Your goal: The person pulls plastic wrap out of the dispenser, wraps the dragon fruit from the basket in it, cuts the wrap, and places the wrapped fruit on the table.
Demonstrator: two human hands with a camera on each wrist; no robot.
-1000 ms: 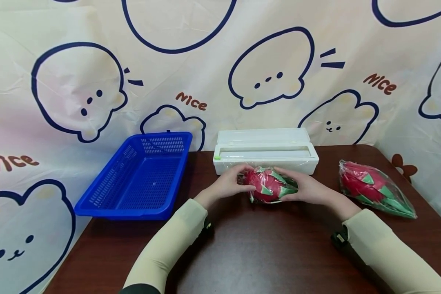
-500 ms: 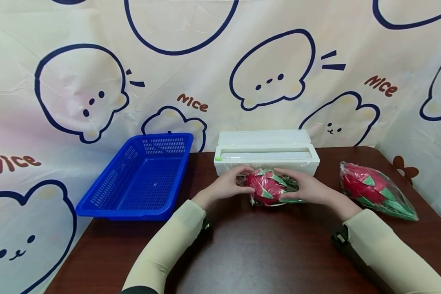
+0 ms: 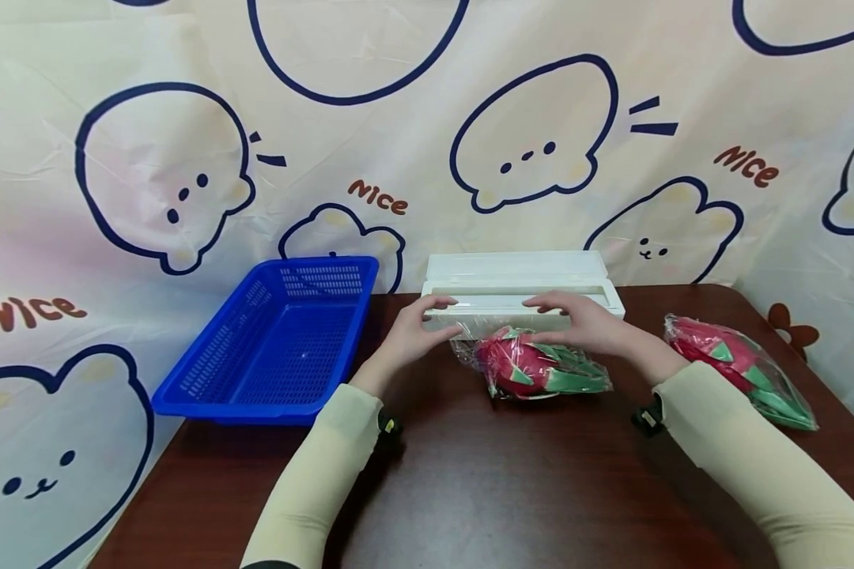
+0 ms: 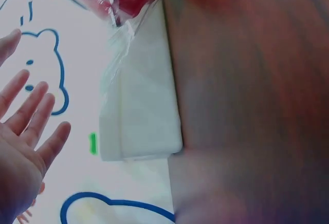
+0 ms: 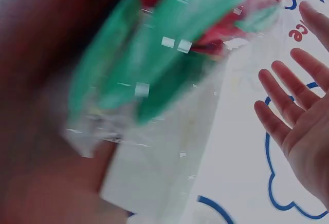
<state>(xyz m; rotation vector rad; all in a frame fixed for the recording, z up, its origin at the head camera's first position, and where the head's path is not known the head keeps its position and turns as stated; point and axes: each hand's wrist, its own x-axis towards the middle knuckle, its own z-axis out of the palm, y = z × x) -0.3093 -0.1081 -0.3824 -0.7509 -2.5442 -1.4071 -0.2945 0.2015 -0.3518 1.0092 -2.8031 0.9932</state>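
Observation:
A pink-red dragon fruit [image 3: 523, 365] with green scales lies on the table in loose clear film, its green tip toward the right. My left hand [image 3: 414, 330] is raised off to its left, fingers spread and holding nothing. On the other side my right hand [image 3: 587, 324] is lifted, its thumb in front of the fruit's top in the head view. Both wrist views show a gap between palm and fruit. Just behind stands a white cling film box [image 3: 527, 296] with its lid up; film hangs over its front, partly hidden by hands and fruit.
A blue plastic basket [image 3: 277, 348] stands at the left. At the right lies a second dragon fruit [image 3: 740, 367] in clear film, partly behind my right forearm. A cartoon-printed cloth [image 3: 427, 142] rises behind the brown table [image 3: 498, 490].
Both hands have let go of the wrapped dragon fruit and risen toward the box, the left also moving leftward. More of the fruit's green tip shows; the fruit itself stays in place.

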